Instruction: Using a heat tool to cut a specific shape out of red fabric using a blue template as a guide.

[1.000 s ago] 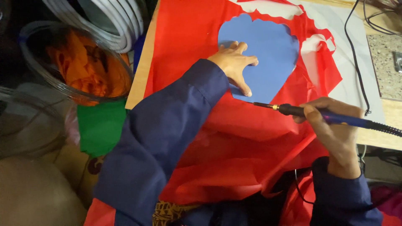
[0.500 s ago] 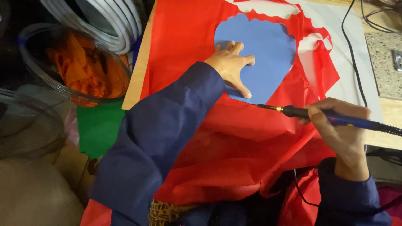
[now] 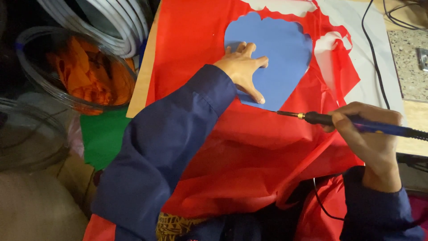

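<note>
Red fabric (image 3: 249,147) under the blue template (image 3: 276,58); left hand (image 3: 243,69) flat on it, fingers spread, right hand (image 3: 370,134) gripping the hot-knife (image 3: 312,117), tip pointing left at template's lower edge.

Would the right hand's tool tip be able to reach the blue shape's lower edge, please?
Probably yes: the right hand holds the tool with its tip already at the blue shape's lower edge; nothing lies between.
</note>
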